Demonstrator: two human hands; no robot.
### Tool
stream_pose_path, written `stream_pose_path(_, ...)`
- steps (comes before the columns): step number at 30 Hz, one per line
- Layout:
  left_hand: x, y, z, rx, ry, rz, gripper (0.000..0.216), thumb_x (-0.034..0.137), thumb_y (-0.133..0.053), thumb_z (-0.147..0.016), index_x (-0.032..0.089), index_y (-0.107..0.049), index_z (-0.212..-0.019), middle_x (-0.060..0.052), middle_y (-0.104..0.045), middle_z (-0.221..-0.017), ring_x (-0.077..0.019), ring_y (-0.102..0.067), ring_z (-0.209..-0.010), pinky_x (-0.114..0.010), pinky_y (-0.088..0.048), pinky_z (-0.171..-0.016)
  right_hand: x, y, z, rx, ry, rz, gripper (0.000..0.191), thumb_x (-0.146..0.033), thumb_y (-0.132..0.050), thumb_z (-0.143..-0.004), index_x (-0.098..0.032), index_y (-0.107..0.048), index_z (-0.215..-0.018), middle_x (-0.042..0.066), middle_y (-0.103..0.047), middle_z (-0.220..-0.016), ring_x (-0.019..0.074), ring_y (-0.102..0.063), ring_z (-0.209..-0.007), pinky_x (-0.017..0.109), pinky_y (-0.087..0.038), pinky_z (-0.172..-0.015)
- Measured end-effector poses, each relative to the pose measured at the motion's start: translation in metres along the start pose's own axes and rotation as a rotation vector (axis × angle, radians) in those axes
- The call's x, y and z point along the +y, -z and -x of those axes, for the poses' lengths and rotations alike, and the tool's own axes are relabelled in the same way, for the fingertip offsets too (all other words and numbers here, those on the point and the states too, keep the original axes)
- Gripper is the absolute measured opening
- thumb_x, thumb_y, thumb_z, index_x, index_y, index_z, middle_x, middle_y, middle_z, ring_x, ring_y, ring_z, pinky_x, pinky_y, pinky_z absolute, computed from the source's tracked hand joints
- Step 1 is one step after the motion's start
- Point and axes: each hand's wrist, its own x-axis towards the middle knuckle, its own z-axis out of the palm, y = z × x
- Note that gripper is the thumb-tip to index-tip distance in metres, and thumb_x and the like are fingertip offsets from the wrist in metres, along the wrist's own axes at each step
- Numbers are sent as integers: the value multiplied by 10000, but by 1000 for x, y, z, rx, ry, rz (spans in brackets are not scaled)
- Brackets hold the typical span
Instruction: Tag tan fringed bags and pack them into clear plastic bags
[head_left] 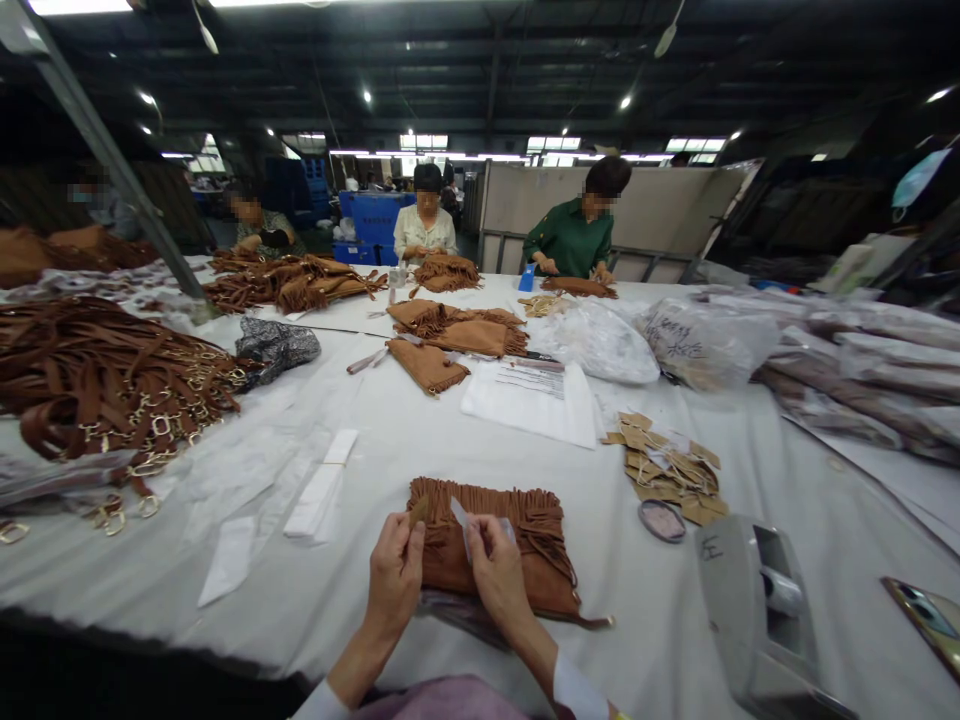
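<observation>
A brown suede fringed bag point(517, 545) lies flat on the white table point(420, 430) right in front of me. My left hand point(395, 580) rests on the bag's left edge, its fingers closed in a pinch on a small brown tag. My right hand point(496, 570) is beside it over the bag, fingers pinched on a small clear plastic sleeve point(461, 520) that sticks up between the two hands.
A pile of brown straps with gold buckles point(112, 385) lies left. Brown paper tags point(671, 470), a tape dispenser point(757, 600) and a phone point(926, 620) sit right. More fringed bags point(450, 335), a paper sheet point(532, 400) and plastic bags point(600, 340) lie farther back. Several people work along the far side.
</observation>
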Motion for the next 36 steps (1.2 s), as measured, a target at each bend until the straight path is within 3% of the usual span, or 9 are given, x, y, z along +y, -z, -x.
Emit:
stream_pose_path(3,-4,1,2,18,32,13,283,356,-375,-961,207,-509,-762,11,-476,-750,-129,-504,-676,-248,-448,-650,-4,-9,-6,56,-138,-217,346,-534,-522,-854,-195,-591,-858,-13,-588,-656,142,-521,-584,253,-430,-568)
stream_pose_path(7,-9,1,4,35,47,15,297,347,-385,-960,205,-486,-720,20,-460,-724,-127,-497,-669,-251,-433,-653,-3,-27,-9,103,-234,-562,409,-592,-565,-804,-189,-566,-880,-18,-586,-694,113,-500,-588,221,-405,-548)
stream_pose_path(10,-11,-1,6,45,42,8,292,336,-392,-956,200,-516,-729,13,-484,-739,-129,-506,-676,-248,-440,-651,-1,-41,-5,78,-253,-630,422,-604,-582,-779,-195,-573,-879,-17,-601,-698,117,-516,-591,224,-420,-550)
stream_pose_path(17,-19,-3,11,-26,8,-2,266,309,-368,-965,192,-594,-1043,-33,-569,-894,-155,-581,-824,-284,-503,-763,5,-41,5,54,-245,-495,374,-514,-672,-712,-161,-654,-833,36,-664,-747,185,-600,-714,285,-490,-648)
stream_pose_path(22,-27,-9,15,-97,-184,-117,340,245,-386,-956,202,-533,-1259,-86,-583,-1069,-185,-582,-1016,-326,-511,-892,9,-29,11,88,-278,-305,382,-503,-642,-720,-163,-628,-893,27,-669,-669,162,-585,-535,251,-448,-460)
stream_pose_path(27,-39,-23,16,-190,-411,-380,393,134,-390,-920,183,-512,-1290,-133,-552,-1231,-223,-530,-1136,-367,-502,-939,15,-28,10,74,-382,-344,334,-467,-632,-712,-191,-535,-873,-58,-572,-517,109,-487,-350,205,-357,-336)
stream_pose_path(31,-39,-33,16,-341,-444,-671,428,69,-418,-859,177,-535,-1257,-141,-540,-1285,-239,-564,-989,-396,-530,-840,16,-12,8,36,-421,-356,361,-501,-562,-753,-178,-546,-914,-24,-601,-523,150,-544,-378,241,-416,-348)
stream_pose_path(34,-38,-42,20,-413,-487,-755,451,49,-426,-833,172,-538,-1252,-138,-550,-1283,-240,-560,-957,-408,-516,-853,16,12,12,104,-298,-138,362,-469,-514,-812,-169,-594,-998,16,-658,-606,175,-602,-468,275,-481,-432)
stream_pose_path(36,-37,-48,23,-441,-527,-754,461,36,-410,-825,159,-539,-1250,-141,-560,-1269,-241,-555,-970,-403,-504,-878,17,26,16,177,-126,68,335,-434,-478,-858,-176,-623,-1016,67,-711,-797,200,-668,-674,315,-546,-626)
